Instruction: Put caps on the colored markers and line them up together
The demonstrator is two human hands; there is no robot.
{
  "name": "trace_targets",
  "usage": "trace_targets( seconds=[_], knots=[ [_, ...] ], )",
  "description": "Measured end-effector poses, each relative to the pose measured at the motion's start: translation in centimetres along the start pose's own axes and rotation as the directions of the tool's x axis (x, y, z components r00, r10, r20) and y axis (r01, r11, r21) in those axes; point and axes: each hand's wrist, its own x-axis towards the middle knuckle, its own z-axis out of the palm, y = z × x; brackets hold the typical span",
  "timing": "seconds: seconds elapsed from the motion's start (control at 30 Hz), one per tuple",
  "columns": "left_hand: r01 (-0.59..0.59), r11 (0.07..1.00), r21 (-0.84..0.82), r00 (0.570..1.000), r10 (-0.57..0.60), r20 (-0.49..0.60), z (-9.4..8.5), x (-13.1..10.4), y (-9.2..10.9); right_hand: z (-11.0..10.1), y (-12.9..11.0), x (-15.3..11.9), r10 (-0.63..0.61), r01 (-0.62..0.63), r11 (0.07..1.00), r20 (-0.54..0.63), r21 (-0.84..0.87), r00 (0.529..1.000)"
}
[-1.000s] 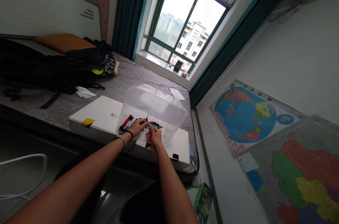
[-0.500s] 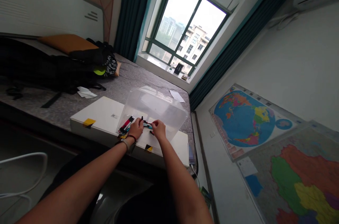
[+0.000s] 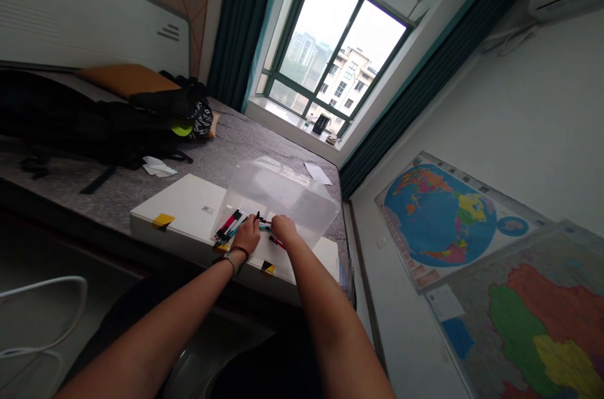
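My left hand (image 3: 247, 236) is closed around a black pen (image 3: 258, 215), whose dark end sticks up past the fingers. Close beside it on the right, my right hand (image 3: 284, 229) is curled, its fingertips hidden behind the knuckles; what it grips cannot be made out. Several pens (image 3: 229, 224), red, black, white and teal, lie in a slanting row left of my left hand. A red and black pen (image 3: 276, 241) lies just below my right hand. Both hands are at the opening of a clear plastic bin (image 3: 297, 194) tipped on its side.
Under the bin are white boxes (image 3: 179, 204) with yellow and black tape. They rest on a grey bed-like surface (image 3: 212, 153) with a black bag (image 3: 94, 122), a crumpled tissue (image 3: 159, 167) and a white paper (image 3: 318, 174). Wall maps (image 3: 438, 210) hang at the right.
My right hand has turned so its knuckles face me and its fingertips are hidden. My left hand keeps its grip on the black pen. The whole view has shifted slightly.
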Motion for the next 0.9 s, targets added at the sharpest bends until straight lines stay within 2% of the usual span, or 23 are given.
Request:
trace_targets(
  seconds=[0.13,0.5,0.7,0.9],
  knots=[
    [0.008,1.000,-0.005,1.000,-0.008,0.008,-0.1,-0.1,0.1,0.1,0.2,-0.1,0.015,-0.015,1.000,0.000,0.025,1.000],
    [-0.006,0.999,-0.032,1.000,0.005,-0.015,0.1,0.0,-0.2,-0.5,0.2,0.0,-0.045,0.044,0.998,0.026,0.034,0.999],
    [-0.002,1.000,-0.008,1.000,0.002,-0.018,0.0,-0.1,-0.1,-0.7,-0.8,0.2,-0.116,0.117,0.993,-0.045,0.007,0.992],
    [0.005,1.000,0.000,1.000,-0.005,-0.017,0.0,0.1,-0.1,-0.6,-2.2,1.1,-0.114,0.114,0.993,-0.001,-0.006,0.993]
  ],
)
